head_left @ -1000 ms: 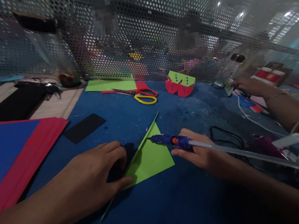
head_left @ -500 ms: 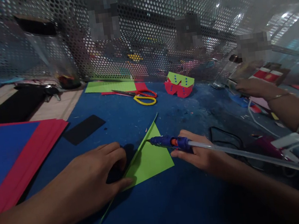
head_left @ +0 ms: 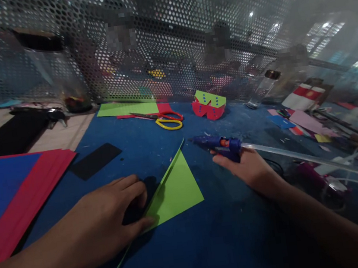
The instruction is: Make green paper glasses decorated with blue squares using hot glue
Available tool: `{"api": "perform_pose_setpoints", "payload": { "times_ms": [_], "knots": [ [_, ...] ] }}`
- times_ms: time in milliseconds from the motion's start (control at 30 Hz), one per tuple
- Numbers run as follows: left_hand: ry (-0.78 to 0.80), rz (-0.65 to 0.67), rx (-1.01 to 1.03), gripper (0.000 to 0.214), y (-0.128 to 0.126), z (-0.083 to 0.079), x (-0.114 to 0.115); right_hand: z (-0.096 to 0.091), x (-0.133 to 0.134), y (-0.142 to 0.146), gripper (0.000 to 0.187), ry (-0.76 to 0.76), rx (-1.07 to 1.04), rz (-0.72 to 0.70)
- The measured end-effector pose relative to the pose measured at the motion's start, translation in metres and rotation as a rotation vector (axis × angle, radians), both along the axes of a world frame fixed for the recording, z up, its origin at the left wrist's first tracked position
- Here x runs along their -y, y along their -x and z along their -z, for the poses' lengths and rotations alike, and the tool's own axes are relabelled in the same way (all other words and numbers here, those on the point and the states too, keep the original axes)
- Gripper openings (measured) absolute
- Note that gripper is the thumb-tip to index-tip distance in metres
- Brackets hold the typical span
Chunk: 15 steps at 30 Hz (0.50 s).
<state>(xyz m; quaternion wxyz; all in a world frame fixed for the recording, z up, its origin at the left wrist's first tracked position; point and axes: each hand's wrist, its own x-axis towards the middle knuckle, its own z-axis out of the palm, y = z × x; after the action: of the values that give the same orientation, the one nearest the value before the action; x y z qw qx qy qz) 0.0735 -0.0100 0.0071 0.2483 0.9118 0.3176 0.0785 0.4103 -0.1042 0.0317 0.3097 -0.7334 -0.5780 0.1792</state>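
Head view: green paper (head_left: pixel 180 190) lies on blue table (head_left: pixel 225 241), perforated screen (head_left: pixel 171 50) behind.

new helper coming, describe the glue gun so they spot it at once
On the blue tabletop, find the left hand at the folded green paper. To the paper's right, the right hand grips the glue gun, nozzle pointing left. Unlike the paper, it is dark blue, with a long clear stick trailing behind.
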Motion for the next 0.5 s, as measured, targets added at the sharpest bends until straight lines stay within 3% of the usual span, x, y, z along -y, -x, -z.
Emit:
{"api": "perform_pose_setpoints", "payload": {
  "times_ms": [200, 500],
  "knots": [
    [-0.052, 0.019, 0.026, 0.022, 0.002, 0.005, -0.001, 0.014, -0.015, -0.046, 0.048, -0.068, 0.446, 0.154],
    [-0.08, 0.047, 0.082, 0.017, 0.0, 0.005, 0.0, 0.032, -0.026, -0.072, 0.046, 0.128, 0.579, 0.086]
  ]
}}
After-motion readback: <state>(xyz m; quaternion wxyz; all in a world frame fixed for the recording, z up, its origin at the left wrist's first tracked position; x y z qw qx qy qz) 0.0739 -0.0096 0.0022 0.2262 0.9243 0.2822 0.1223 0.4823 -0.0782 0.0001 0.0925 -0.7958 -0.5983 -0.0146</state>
